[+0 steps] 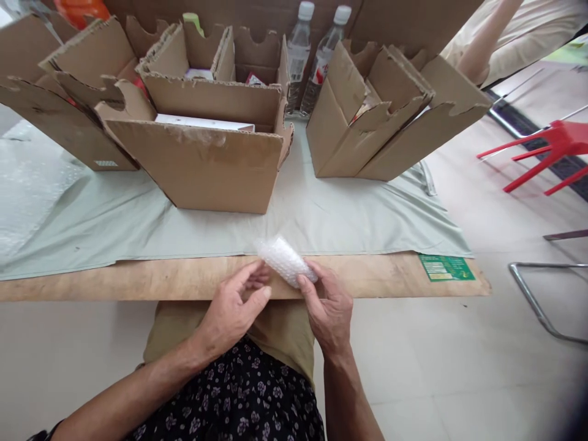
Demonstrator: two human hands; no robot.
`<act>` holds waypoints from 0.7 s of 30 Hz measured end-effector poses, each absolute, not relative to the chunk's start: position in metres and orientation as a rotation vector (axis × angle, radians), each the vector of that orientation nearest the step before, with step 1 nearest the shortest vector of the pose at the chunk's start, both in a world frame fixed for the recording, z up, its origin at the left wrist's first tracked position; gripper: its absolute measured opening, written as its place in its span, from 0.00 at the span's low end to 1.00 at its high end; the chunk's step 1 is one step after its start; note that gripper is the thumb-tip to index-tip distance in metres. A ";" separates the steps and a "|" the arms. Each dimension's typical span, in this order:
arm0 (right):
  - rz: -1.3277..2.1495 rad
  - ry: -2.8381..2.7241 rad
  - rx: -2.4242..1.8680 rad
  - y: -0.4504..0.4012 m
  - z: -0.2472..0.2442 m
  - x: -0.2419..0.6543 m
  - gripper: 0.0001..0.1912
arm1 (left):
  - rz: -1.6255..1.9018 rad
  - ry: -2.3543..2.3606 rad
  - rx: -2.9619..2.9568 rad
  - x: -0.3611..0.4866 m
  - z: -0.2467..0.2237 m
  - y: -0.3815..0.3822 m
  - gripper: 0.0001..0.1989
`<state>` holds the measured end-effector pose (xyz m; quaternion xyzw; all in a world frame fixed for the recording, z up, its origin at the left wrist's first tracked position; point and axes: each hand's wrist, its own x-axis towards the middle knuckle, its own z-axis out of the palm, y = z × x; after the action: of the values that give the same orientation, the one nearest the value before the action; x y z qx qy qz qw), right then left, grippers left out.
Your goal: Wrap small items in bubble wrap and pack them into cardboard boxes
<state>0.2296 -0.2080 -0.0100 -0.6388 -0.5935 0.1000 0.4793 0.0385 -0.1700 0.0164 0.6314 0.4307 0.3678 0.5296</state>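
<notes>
A small bundle of bubble wrap (285, 258) is held above the wooden front edge of the table, tilted with its upper end toward the left. My right hand (328, 306) pinches the lower right end between thumb and fingers. Just left of the bundle, my left hand (239, 303) has its thumb and fingers apart, with nothing in its grasp. Whatever the wrap may enclose cannot be made out.
Cut cardboard boxes (206, 165) stand across the back, one holding a flat white box (204, 124). Two plastic bottles (298, 55) rise behind them, near more cardboard boxes (349, 122). Bubble wrap sheeting (32, 184) lies left. A red stool (558, 144) and a person's arm (487, 37) are right.
</notes>
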 end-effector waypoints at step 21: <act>0.782 -1.876 -1.319 -0.195 0.072 0.252 0.08 | 0.595 0.738 2.091 -0.002 0.048 -0.138 0.21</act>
<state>0.2517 -0.1948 0.0717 -0.5097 -0.7249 0.3019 0.3515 -0.0021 -0.1383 0.0483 0.8307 0.2929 0.2364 0.4102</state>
